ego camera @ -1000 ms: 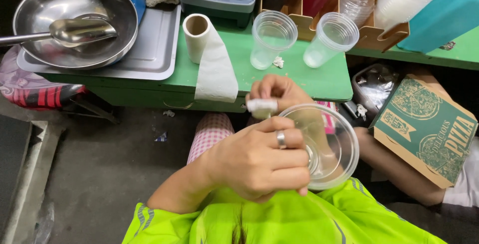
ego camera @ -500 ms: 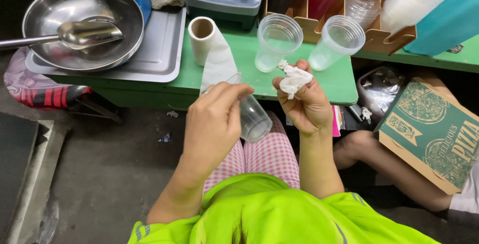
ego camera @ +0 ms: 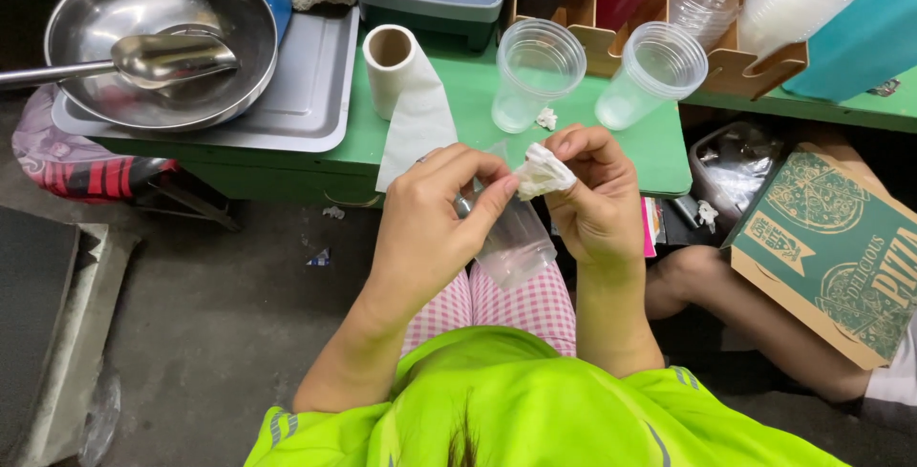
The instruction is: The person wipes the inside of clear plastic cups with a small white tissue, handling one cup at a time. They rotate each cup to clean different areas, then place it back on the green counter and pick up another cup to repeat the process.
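Where hands (ego camera: 516, 209) work, green table (ego camera: 659, 142), grey floor (ego camera: 191, 314)

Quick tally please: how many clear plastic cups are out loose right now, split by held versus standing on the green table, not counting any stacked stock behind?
Held cup in left hand: 1
Standing cups on green table: 2
Total: 3

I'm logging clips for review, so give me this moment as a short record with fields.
left hand: holds a clear plastic cup, tilted
right hand: pinches a crumpled white tissue at the cup's mouth
counter: green table with two upright clear cups and a paper towel roll
left side: metal bowl with scoop
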